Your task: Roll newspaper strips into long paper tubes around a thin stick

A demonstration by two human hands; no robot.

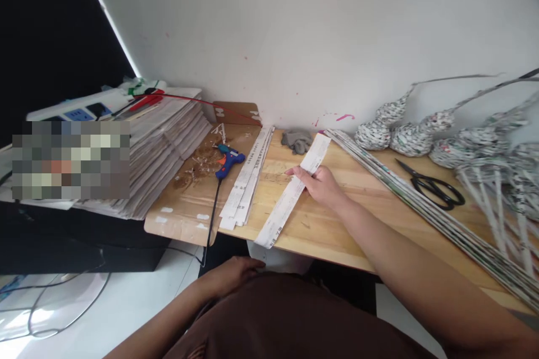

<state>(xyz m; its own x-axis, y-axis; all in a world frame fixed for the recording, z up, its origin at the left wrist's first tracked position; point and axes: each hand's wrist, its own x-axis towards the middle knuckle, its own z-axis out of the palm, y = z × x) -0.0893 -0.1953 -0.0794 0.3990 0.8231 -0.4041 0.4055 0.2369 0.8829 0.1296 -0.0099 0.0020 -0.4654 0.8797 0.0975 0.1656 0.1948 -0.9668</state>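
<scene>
My right hand [322, 184] pinches a long printed newspaper strip [280, 210] near its middle. The strip slants over the wooden table, its lower end reaching the front edge. Below that edge, close to my lap, my left hand [240, 270] holds nothing that I can see; one finger stretches out and the others are partly hidden. Left of the held strip lies a stack of similar newspaper strips [248, 182]. Beside the stack, a blue glue gun [230, 160] rests on a stained cardboard sheet [172, 216].
On the right lie a bundle of rolled paper sticks [416, 199], black scissors [438, 190] and several woven paper gourd shapes [410, 140]. A grey cloth [297, 140] sits by the wall. Stacked newspapers [168, 129] and a power strip [78, 115] stand left. The glue gun's black cord [214, 216] hangs over the edge.
</scene>
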